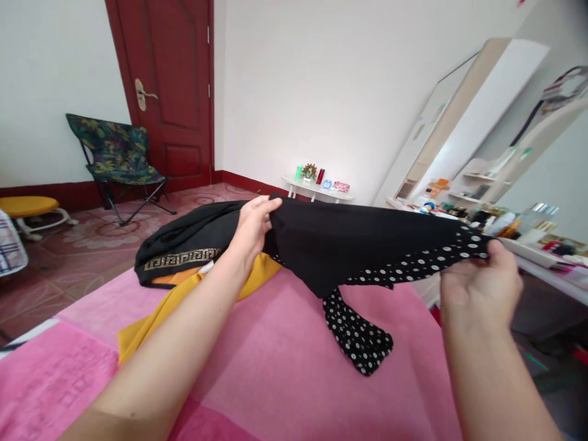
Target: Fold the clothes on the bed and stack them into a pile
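A black garment with white-dotted trim [349, 236] is stretched between my two hands above the bed. My left hand [254, 226] pinches its upper edge near the middle of the view. At the right, my right hand [480, 285] grips a dotted corner of it between thumb and fingers. One dotted flap [358, 334] hangs down toward the pink bedspread [285, 367]. Behind my left hand lies a black garment with a gold key-pattern band [181, 260]; whether it joins the held cloth cannot be made out. Some mustard-yellow cloth [156, 315] rests under my left forearm.
A red door [168, 73] and a camouflage folding chair [122, 156] stand at the back left, beside a yellow-topped stool [30, 206]. Small items sit on a white corner shelf [316, 187]. A cluttered dressing table with bottles [509, 226] stands close on the right.
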Demonstrator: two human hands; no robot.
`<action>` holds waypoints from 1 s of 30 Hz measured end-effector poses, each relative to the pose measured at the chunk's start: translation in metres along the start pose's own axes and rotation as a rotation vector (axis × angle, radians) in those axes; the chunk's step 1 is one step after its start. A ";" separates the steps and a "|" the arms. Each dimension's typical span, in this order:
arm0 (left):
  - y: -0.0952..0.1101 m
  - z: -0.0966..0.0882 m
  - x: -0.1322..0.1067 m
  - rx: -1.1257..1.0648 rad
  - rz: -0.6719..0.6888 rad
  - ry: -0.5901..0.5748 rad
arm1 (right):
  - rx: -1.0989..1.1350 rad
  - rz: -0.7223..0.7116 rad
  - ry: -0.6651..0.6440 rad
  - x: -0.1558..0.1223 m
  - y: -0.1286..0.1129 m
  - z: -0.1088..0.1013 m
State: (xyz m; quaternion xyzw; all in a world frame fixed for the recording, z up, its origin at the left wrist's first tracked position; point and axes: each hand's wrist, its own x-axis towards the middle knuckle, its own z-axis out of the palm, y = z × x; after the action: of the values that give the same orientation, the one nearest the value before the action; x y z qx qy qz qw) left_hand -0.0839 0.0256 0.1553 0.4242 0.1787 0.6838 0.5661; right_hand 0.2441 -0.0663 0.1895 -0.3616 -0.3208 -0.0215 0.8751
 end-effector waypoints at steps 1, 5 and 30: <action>0.007 0.012 -0.011 0.062 0.001 -0.178 | -0.032 -0.080 0.105 0.001 0.001 -0.006; 0.017 0.045 -0.046 0.352 -0.198 -0.892 | -0.380 -0.045 0.195 -0.030 0.034 -0.029; -0.117 -0.061 0.004 1.824 0.035 -0.578 | -1.200 0.162 -0.926 -0.105 0.097 -0.051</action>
State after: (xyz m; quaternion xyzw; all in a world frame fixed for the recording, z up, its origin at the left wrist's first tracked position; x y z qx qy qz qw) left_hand -0.0589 0.0786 0.0369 0.8568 0.4898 0.1584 0.0297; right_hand 0.2146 -0.0480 0.0417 -0.7698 -0.5610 0.0261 0.3035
